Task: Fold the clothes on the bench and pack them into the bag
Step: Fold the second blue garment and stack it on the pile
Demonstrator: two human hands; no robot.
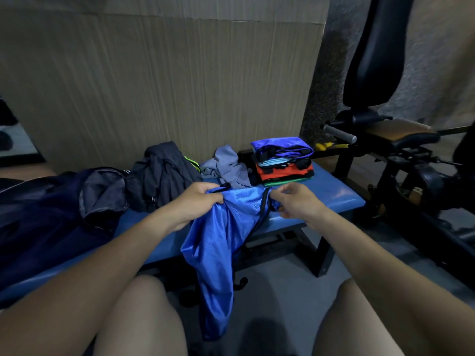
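My left hand [199,199] and right hand [295,201] each pinch the top edge of a blue garment [218,242] hanging off the bench [334,196]. A folded stack [282,160] waits; a dark jacket [162,176], a grey shirt [226,165] and the empty-looking bag [51,201] remain.

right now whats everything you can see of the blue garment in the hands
The blue garment is shiny, mesh-like fabric with black trim along its edges. Its top lies on the blue bench; the rest hangs unfolded over the front edge toward the floor. The left hand grips its upper left edge, the right hand pinches the right.
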